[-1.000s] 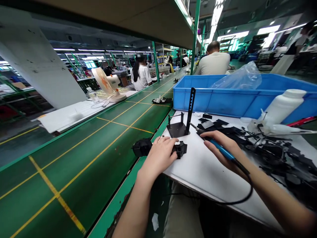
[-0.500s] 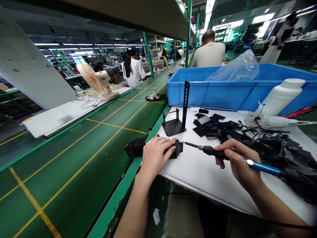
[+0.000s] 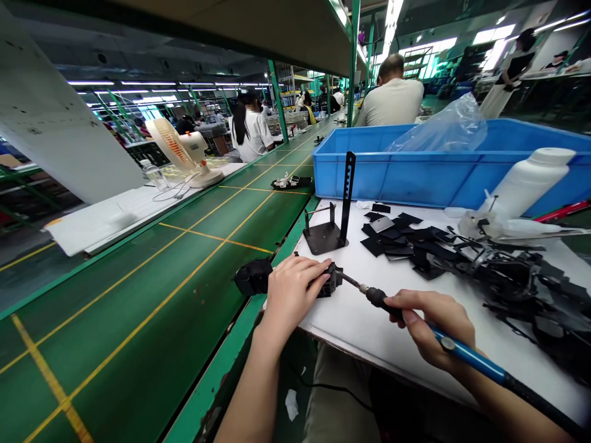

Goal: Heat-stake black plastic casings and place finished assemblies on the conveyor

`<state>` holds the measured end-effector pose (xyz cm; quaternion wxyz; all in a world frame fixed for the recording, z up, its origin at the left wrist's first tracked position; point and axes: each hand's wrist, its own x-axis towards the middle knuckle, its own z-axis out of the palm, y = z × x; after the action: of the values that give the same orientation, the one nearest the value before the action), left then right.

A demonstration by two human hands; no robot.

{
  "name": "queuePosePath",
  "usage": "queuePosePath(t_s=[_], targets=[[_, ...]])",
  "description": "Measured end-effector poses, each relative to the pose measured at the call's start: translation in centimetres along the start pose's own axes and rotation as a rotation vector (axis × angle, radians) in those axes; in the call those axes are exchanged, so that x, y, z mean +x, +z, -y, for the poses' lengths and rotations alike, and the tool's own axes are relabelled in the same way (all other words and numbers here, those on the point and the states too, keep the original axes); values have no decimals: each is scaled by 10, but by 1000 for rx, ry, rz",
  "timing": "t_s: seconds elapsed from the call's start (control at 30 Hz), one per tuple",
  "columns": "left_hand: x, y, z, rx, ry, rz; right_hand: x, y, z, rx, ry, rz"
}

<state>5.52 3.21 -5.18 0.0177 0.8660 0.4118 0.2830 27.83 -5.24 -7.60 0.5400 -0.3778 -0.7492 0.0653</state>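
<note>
Under my left hand [image 3: 295,292], a black plastic part [image 3: 253,277] lies across the edge between the green belt and the white board. My fingers wrap over it and hold it down; the hand hides its middle. My right hand [image 3: 436,323] grips a soldering iron [image 3: 377,298] with a black grip and blue handle. The iron's tip reaches the right end of the black part and seems to touch it. Just beyond stands a black metal stand [image 3: 327,237] with a tall notched upright.
Black flat pieces [image 3: 392,231] and tangled black parts [image 3: 508,271] cover the board's right side. A blue bin [image 3: 392,175] with a clear plastic bag [image 3: 446,126] stands behind, near a white bottle [image 3: 538,181]. The green belt [image 3: 152,344] runs along the left. Several people sit farther off.
My right hand has moved down and slightly left, tilting the soldering iron more steeply. Its tip has gone from just beside the black part onto its right end. My left hand stays put.
</note>
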Motion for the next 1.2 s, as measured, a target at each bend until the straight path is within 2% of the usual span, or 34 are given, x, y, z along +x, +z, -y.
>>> queuePosePath(t_s=[0.1,0.33,0.47,0.73,1.2], targets=[[0,0,0,1,1,4,1,1,0,-17,-43,5],[0,-2,-2,11,-5,27,4,1,3,-18,-42,42],[0,-1,-1,12,-4,21,5,2,4,-43,-105,56],[0,-2,-2,12,-13,29,-3,3,-5,-37,-148,116],[-2,-1,-2,16,-4,7,0,4,0,-73,-148,67]])
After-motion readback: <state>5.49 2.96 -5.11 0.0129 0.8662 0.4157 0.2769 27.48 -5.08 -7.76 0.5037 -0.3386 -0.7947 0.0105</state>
